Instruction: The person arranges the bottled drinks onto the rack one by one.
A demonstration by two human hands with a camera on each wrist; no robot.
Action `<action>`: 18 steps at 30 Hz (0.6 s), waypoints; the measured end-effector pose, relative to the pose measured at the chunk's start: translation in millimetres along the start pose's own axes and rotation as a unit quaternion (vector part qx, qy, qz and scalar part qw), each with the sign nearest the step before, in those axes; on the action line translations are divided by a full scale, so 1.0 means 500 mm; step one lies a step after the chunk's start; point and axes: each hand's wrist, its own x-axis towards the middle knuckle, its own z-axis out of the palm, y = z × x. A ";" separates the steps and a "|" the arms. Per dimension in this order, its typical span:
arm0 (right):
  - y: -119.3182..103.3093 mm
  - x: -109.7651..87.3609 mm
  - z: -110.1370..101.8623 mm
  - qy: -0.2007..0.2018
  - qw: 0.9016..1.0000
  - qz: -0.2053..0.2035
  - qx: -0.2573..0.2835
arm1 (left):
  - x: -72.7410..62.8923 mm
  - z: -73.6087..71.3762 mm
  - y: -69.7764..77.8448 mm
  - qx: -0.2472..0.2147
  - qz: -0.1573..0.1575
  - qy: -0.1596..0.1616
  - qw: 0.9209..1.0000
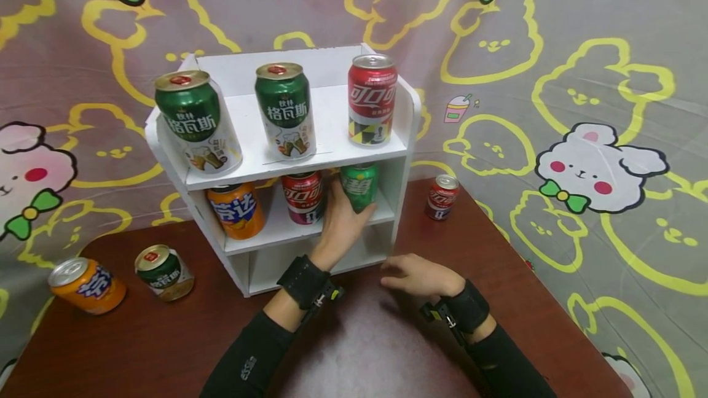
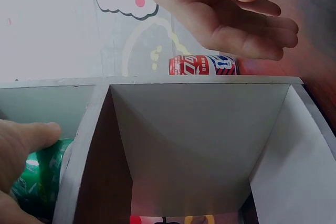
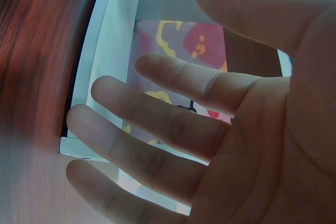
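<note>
My left hand [image 1: 344, 221] reaches into the middle level of a white shelf [image 1: 326, 163] and grips a green can [image 1: 359, 187] at its right end. In the left wrist view, thumb and fingers lie round the green can [image 2: 39, 179]. Left of that hand, a red cola can [image 1: 303, 198] and an orange soda can [image 1: 236, 210] stand on the same level. My right hand [image 1: 421, 275] hovers in front of the shelf's lower right corner, holding nothing. Its fingers are spread and nearly straight in the right wrist view.
Two green-and-white cans [image 1: 286, 110] and a red can [image 1: 372, 100] stand on the shelf's top. On the brown table [image 1: 221, 336], an orange can [image 1: 88, 285] and a green-and-white can [image 1: 165, 273] are at left, a small red can [image 1: 442, 197] at right. A patterned cloth [image 1: 581, 91] hangs behind.
</note>
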 end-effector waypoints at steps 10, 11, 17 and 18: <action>0.000 -0.002 -0.002 -0.002 1.000 0.009 0.009 | 0.008 -0.008 0.004 -0.018 0.013 -0.034 0.999; 0.000 -0.002 -0.002 -0.001 1.000 0.009 0.008 | 0.008 -0.008 0.004 -0.018 0.010 -0.036 0.999; 0.000 -0.001 -0.001 -0.002 1.000 0.008 0.007 | 0.008 -0.007 0.004 -0.005 -0.005 -0.035 0.999; -0.001 0.000 -0.001 -0.003 1.000 0.009 0.007 | 0.008 -0.008 0.004 -0.005 -0.007 -0.034 0.999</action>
